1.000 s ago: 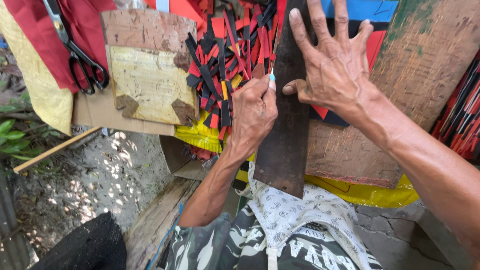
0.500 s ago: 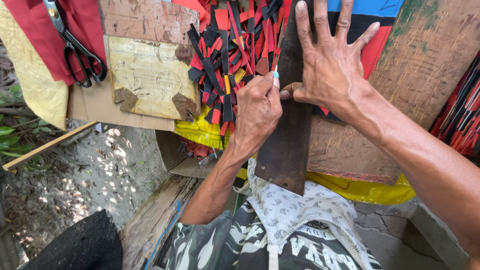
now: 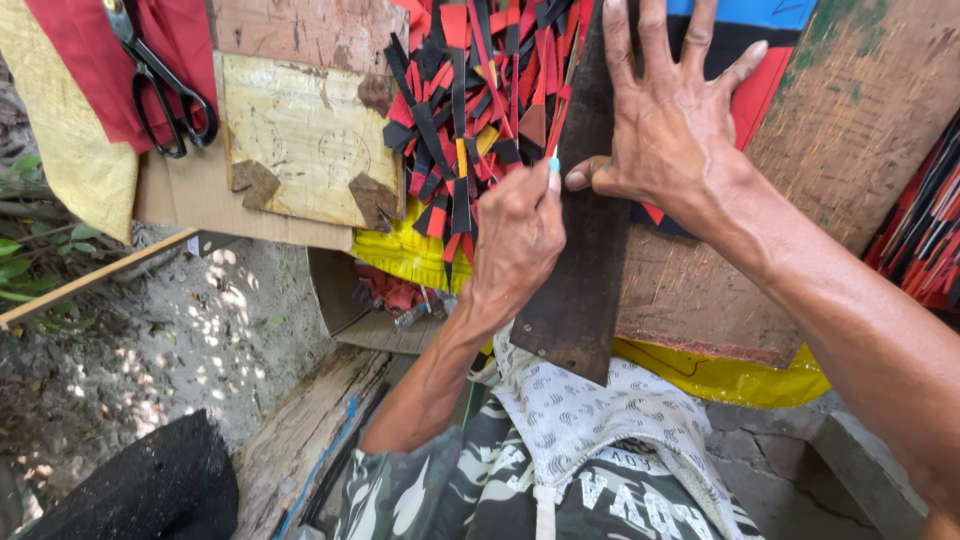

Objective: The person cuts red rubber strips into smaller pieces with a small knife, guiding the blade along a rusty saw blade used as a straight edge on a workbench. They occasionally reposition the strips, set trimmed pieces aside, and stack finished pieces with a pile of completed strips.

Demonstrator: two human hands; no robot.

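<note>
My right hand [image 3: 672, 130] lies flat with its fingers spread on a long dark wooden strip [image 3: 580, 290], pressing it onto the worn wooden board [image 3: 850, 130]. My left hand [image 3: 518, 232] is closed around a small light-blue cutter [image 3: 553, 166], its tip against the strip's left edge. Red, black and blue sheet material [image 3: 755, 60] lies under the strip. A pile of red, black and yellow cut slivers [image 3: 465, 110] sits just left of my left hand.
Black-handled scissors [image 3: 160, 85] rest on red cloth [image 3: 75, 60] at the upper left. A pale square board [image 3: 300, 140] lies beside them. Yellow sheet [image 3: 730, 375] hangs off the board's near edge. Sandy ground [image 3: 180, 330] and a plank [image 3: 300, 430] are below left.
My left hand with the cutter has crept a little further along the strip's left edge. My right hand keeps pressing the strip, and the view has tilted slightly.
</note>
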